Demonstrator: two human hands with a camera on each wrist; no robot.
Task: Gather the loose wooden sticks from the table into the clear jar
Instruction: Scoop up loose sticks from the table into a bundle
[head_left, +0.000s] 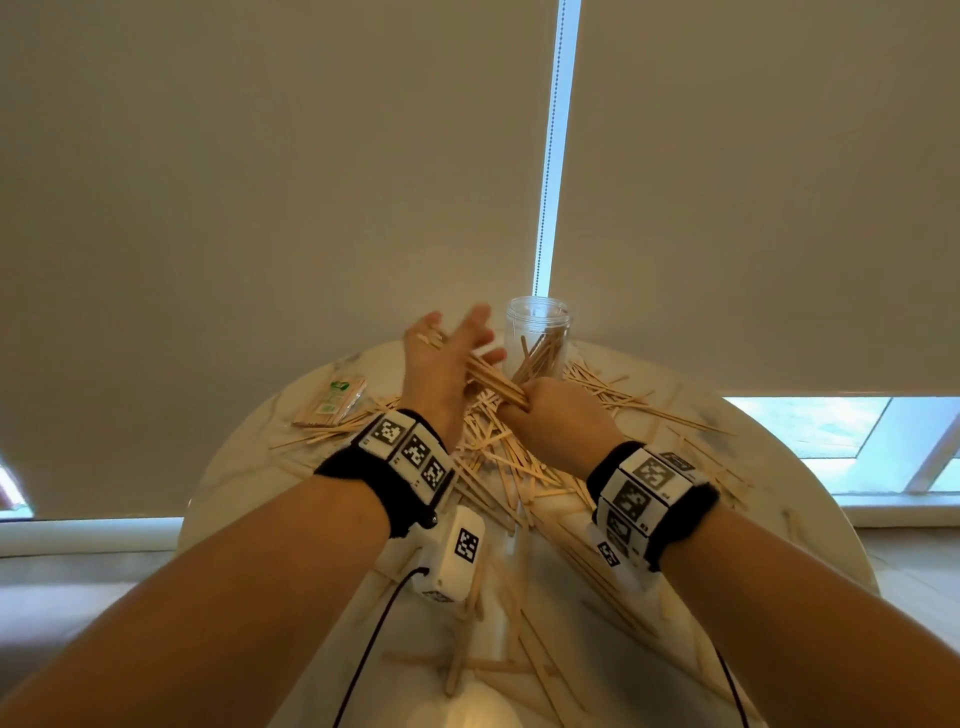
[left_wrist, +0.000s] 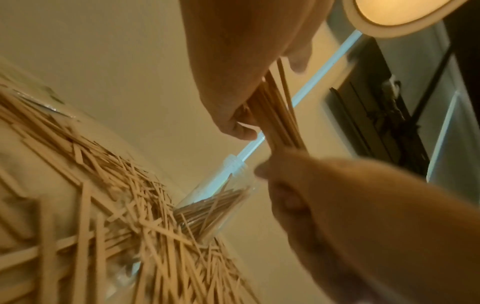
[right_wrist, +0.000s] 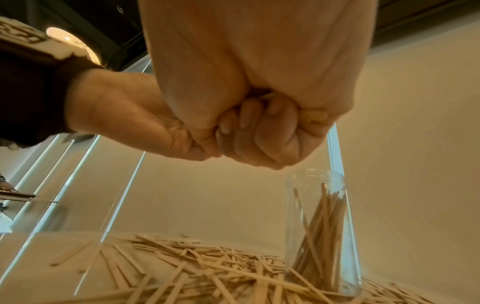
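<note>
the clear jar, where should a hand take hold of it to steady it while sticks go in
Grip the clear jar around its lower wall, probably from the right, where no hand is. It stands upright with an open mouth, so keep the rim free. The right hand grips a bundle of sticks just left of it, with the left hand spread over them.

Sticks and jar on the table

I see pale sticks (head_left: 524, 470) heaped flat across my table; the clear jar (head_left: 537, 332) stands upright behind them, open-topped, part filled with leaning sticks.
</note>
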